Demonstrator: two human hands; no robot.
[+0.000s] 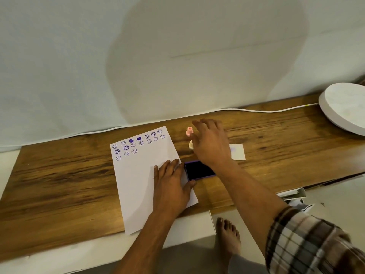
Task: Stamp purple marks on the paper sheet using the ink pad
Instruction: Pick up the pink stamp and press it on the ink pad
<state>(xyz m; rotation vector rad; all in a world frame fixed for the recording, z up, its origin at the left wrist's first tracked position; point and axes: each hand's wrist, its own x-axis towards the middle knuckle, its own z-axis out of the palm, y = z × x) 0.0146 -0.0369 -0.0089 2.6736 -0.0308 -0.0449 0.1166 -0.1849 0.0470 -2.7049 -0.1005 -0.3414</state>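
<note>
Nearest to us, a bare foot [229, 237] stands on the pale floor, and a plaid sleeve [308, 242] covers our right upper arm. Our left forearm reaches up from the bottom edge, and our left hand [171, 186] lies flat, palm down with fingers spread, on the lower right part of the paper sheet [138, 184], pressing it to the wooden board [59, 175] and gripping nothing. Its thumb reaches over the sheet's right edge, next to the ink pad [198, 170], which lies open just beside the paper, its dark purple face up.

Our right arm stretches forward over the pad's right end. Our right hand [212, 144] hovers with the palm down and the fingers loosely spread, open, over a cream stamp [190, 145] that it partly hides; we cannot tell whether the fingers touch it. Just beyond stands a pink stamp [189, 131], upright. A small white card [238, 152] lies to the right of the hand.

The far end of the sheet carries rows of purple smiley marks [138, 144] and two hearts. A white cable [256, 110] runs along the board's far edge towards a round white object [345, 107].
</note>
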